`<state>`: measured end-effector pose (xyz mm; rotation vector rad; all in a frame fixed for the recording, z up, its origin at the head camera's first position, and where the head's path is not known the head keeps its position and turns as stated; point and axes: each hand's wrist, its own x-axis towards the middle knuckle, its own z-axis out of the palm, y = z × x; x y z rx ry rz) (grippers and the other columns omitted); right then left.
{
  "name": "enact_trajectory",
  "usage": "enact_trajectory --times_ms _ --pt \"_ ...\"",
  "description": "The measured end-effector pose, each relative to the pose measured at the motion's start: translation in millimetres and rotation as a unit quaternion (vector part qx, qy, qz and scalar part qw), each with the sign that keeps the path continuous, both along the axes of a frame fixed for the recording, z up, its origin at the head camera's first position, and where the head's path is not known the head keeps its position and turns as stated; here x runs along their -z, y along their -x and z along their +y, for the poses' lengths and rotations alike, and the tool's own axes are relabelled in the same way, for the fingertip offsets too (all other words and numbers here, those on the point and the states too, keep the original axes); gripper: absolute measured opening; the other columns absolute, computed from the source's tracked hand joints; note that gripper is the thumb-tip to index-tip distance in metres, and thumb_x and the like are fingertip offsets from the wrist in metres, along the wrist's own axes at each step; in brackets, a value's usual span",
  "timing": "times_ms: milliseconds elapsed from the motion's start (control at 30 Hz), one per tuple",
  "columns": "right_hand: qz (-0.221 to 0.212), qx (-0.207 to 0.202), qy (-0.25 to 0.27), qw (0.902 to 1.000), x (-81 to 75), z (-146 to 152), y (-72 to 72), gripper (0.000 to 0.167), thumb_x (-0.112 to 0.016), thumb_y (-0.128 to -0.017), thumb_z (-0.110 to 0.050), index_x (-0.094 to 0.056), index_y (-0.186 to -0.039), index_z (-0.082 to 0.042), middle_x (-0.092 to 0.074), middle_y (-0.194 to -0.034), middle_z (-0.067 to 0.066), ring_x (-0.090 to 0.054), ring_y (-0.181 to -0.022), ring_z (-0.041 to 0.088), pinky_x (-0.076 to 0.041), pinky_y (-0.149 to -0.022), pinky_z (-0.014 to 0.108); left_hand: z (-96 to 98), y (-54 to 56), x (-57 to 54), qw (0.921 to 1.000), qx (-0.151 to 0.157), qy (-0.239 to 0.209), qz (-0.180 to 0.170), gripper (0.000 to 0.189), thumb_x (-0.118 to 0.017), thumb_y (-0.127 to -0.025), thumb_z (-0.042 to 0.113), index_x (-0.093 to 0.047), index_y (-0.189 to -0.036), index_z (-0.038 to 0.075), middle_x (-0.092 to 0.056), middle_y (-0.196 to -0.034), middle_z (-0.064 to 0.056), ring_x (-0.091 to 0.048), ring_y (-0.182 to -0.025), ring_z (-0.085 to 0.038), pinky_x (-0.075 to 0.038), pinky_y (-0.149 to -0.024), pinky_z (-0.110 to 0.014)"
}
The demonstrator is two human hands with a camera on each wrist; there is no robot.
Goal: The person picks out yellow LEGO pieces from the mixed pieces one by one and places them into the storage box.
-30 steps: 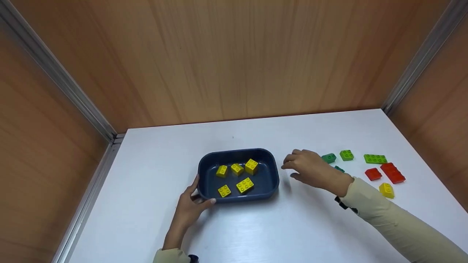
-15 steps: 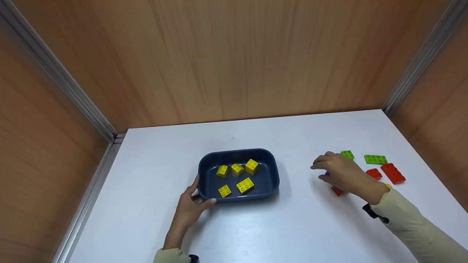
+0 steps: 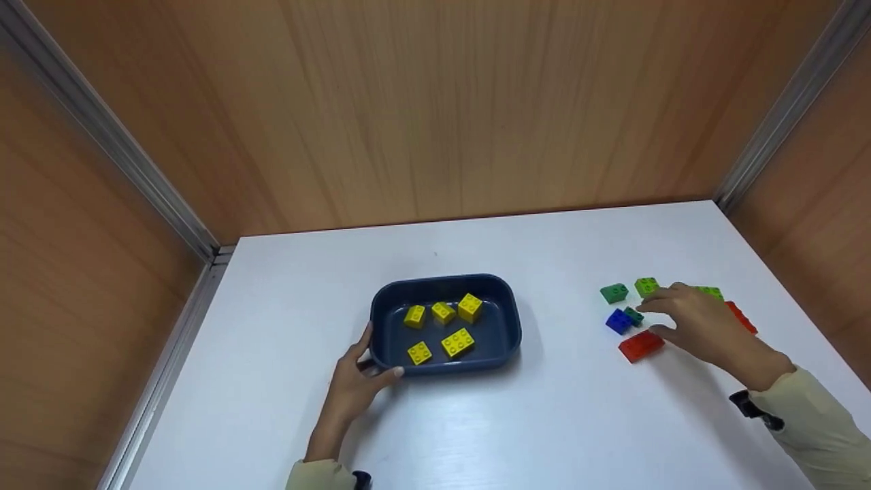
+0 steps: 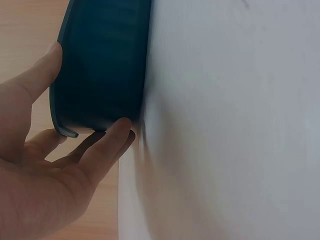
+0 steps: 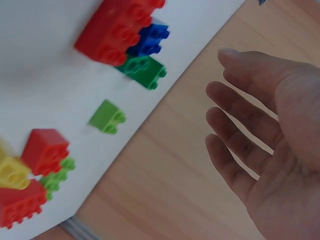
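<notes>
A dark blue tray (image 3: pixel 446 369) stands on the white table with several yellow toy bricks (image 3: pixel 457 343) inside. My left hand (image 3: pixel 350 388) grips its near left corner, thumb on the front rim and fingers against the side; the left wrist view shows the hand (image 4: pixel 65 165) at the tray wall (image 4: pixel 102 65). Over the loose bricks at the right hovers my right hand (image 3: pixel 704 327), fingers spread and nothing held. Nearest its fingertips are a red brick (image 3: pixel 641 346), a small dark green brick (image 3: pixel 633 316) and a blue brick (image 3: pixel 618 322).
Another green brick (image 3: pixel 614 293) and a light green brick (image 3: pixel 646 286) lie farther back. In the right wrist view, a yellow brick (image 5: pixel 12 172) lies among red bricks (image 5: pixel 45 150); the hand hides it in the head view. Wooden panels (image 3: pixel 442 116) enclose the table.
My right hand has moved right from beside the tray across the loose bricks, uncovering the blue, green and near red ones. The left hand has stayed at the tray corner.
</notes>
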<state>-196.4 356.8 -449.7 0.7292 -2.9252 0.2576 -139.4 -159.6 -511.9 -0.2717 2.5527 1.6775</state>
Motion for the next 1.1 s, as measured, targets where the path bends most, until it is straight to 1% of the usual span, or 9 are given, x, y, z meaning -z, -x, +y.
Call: enact_trajectory --times_ms 133,333,467,633,733,833,933,1100 --pt "-0.002 0.011 -0.008 0.9999 6.1 15.8 -5.5 0.042 -0.093 -0.073 0.004 -0.081 -0.113 -0.001 -0.077 -0.114 0.020 -0.070 -0.109 0.044 -0.063 -0.087 0.058 0.2 0.9 -0.7 1.0000 -0.003 0.008 -0.002 0.101 -0.088 -0.087 0.012 -0.030 -0.168 0.019 -0.036 -0.166 -0.028 -0.054 -0.138 -0.050 -0.059 -0.104 -0.048" --pt "-0.022 0.039 -0.012 0.9989 15.0 35.9 -13.8 0.041 -0.093 -0.075 0.000 -0.079 -0.114 0.000 -0.076 -0.114 0.021 -0.071 -0.109 0.046 -0.063 -0.084 0.060 0.1 1.2 -1.2 0.9999 0.000 0.013 -0.002 0.101 -0.089 -0.086 0.013 -0.029 -0.168 0.018 -0.037 -0.165 -0.027 -0.055 -0.138 -0.049 -0.058 -0.105 -0.048" --pt "-0.042 0.061 -0.006 0.9972 18.8 48.8 -19.1 0.043 -0.095 -0.074 -0.002 -0.079 -0.114 0.000 -0.076 -0.113 0.022 -0.069 -0.109 0.048 -0.062 -0.085 0.062 0.7 0.8 -1.8 0.9999 0.000 0.011 -0.004 0.101 -0.088 -0.087 0.013 -0.029 -0.168 0.019 -0.036 -0.166 -0.027 -0.054 -0.138 -0.049 -0.058 -0.105 -0.047" --pt "-0.070 0.097 -0.011 0.9927 21.2 65.0 -24.9 0.042 -0.096 -0.073 -0.006 -0.080 -0.112 -0.002 -0.074 -0.116 0.025 -0.065 -0.111 0.051 -0.060 -0.087 0.066 0.6 -0.2 -2.3 0.9999 0.000 0.012 -0.007 0.101 -0.088 -0.088 0.014 -0.029 -0.169 0.021 -0.034 -0.167 -0.027 -0.053 -0.139 -0.049 -0.057 -0.105 -0.049" --pt "-0.078 0.119 -0.019 0.9897 24.0 73.5 -27.9 0.044 -0.096 -0.073 -0.007 -0.079 -0.114 -0.002 -0.073 -0.115 0.027 -0.065 -0.106 0.050 -0.061 -0.084 0.065 0.4 -0.2 -2.2 0.9999 0.001 0.014 -0.006 0.101 -0.088 -0.087 0.015 -0.029 -0.169 0.020 -0.033 -0.167 -0.028 -0.053 -0.139 -0.049 -0.057 -0.106 -0.049" --pt "-0.075 0.134 -0.026 0.9878 28.2 80.5 -29.3 0.048 -0.096 -0.072 -0.006 -0.078 -0.116 0.002 -0.072 -0.109 0.026 -0.065 -0.096 0.043 -0.063 -0.078 0.060 0.1 0.1 -1.8 0.9999 0.001 0.015 -0.005 0.101 -0.088 -0.087 0.014 -0.029 -0.168 0.020 -0.034 -0.167 -0.028 -0.053 -0.138 -0.050 -0.058 -0.105 -0.048" --pt "-0.068 0.138 -0.028 0.9877 32.3 86.3 -30.6 0.050 -0.096 -0.070 -0.004 -0.077 -0.115 0.004 -0.072 -0.103 0.024 -0.065 -0.089 0.038 -0.064 -0.074 0.055 0.0 0.4 -1.5 0.9999 0.000 0.013 -0.006 0.101 -0.089 -0.087 0.014 -0.029 -0.168 0.020 -0.034 -0.167 -0.028 -0.054 -0.138 -0.049 -0.058 -0.104 -0.048" --pt "-0.066 0.138 -0.030 0.9877 38.3 93.7 -32.9 0.051 -0.097 -0.069 -0.005 -0.076 -0.115 0.004 -0.072 -0.101 0.023 -0.065 -0.086 0.036 -0.064 -0.071 0.053 0.4 0.4 -1.3 0.9999 0.000 0.012 -0.006 0.101 -0.088 -0.087 0.014 -0.029 -0.169 0.020 -0.034 -0.166 -0.028 -0.054 -0.138 -0.049 -0.058 -0.104 -0.047"
